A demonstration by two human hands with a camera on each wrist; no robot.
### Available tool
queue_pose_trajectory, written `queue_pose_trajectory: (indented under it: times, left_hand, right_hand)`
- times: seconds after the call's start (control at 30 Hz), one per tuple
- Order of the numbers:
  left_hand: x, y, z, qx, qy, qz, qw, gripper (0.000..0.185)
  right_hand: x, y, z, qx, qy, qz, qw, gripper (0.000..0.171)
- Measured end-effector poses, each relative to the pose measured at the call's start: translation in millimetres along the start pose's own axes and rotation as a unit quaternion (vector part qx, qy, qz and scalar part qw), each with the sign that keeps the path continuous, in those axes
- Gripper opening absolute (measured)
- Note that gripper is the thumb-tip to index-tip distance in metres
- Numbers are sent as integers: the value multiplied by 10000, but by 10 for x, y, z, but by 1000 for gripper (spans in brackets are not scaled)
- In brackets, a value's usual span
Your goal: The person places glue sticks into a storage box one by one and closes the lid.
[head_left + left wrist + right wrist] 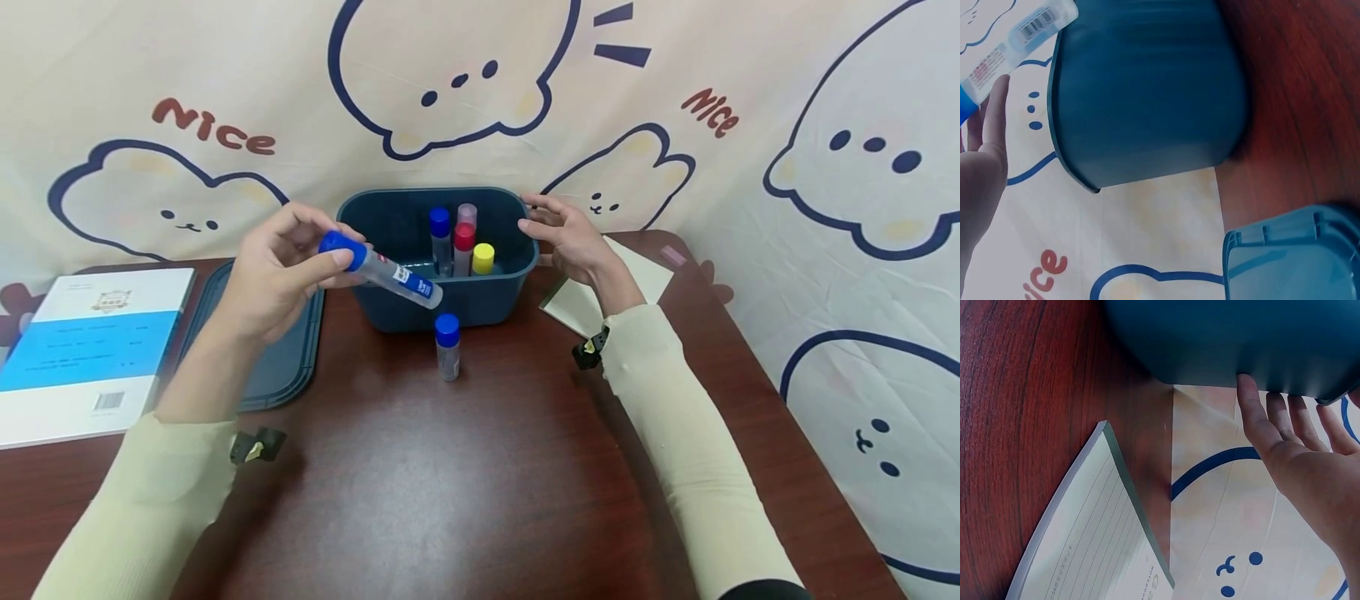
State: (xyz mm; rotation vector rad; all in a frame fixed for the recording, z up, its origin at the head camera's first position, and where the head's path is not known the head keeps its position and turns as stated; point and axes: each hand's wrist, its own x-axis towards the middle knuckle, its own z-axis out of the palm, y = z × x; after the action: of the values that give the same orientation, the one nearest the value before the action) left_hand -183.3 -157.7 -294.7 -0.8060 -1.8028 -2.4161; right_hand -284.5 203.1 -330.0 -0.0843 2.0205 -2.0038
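Note:
My left hand [281, 271] pinches a blue-capped glue bottle [397, 280] by its cap, in front of the dark teal storage bin [442, 304]. The bottle's clear body slants down to the right past the bin's front rim. At the bin's right end, my right hand [573, 242] holds on, thumb over the rim and fingers [1254, 412] against the outer wall. Inside the bin stand a blue-capped bottle [441, 242], a red-capped one [464, 247], a yellow-capped one [483, 259] and a pale pink-topped one [467, 214]. Another blue-capped bottle [447, 348] stands upright on the table before the bin.
A teal lid [281, 367] lies left of the bin. Beyond it is a blue and white book [90, 350]. To the right, a notebook [637, 271] lies partly under my right forearm, near a small pink eraser-like block [673, 256]. A printed cloth hangs behind the table.

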Motion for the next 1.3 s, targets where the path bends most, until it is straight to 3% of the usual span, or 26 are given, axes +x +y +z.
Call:
queue_pose_trajectory:
  times: [0.3,0.53,0.67,0.8,1.07,1.3]
  left_hand:
    - [39,-26,33,-980,259,149,9947,18]
    - [114,-91,85,-349,601,-81,9975,22]
    - [227,-128,142,-7,556,-389,9977,26]
    - [341,-170,195,750,467,-681,9938,29]
    - [590,-271,252,2015,78,-1347,9702,37]
    - [713,-299,271,3082,-421,-1768,9338,43]
  right_hand:
    - [-1,-1,4,-8,-7,-5,10000,54]
    - [-12,-13,9,-75,-2,29,10000,54]
    - [-14,-20,3,-61,-12,28,10000,54]
    - [-7,-13,-2,-19,-37,27,10000,55]
    - [-15,-30,-5,4,-42,29,10000,56]
    - [-20,-32,14,-21,-45,37,10000,56]
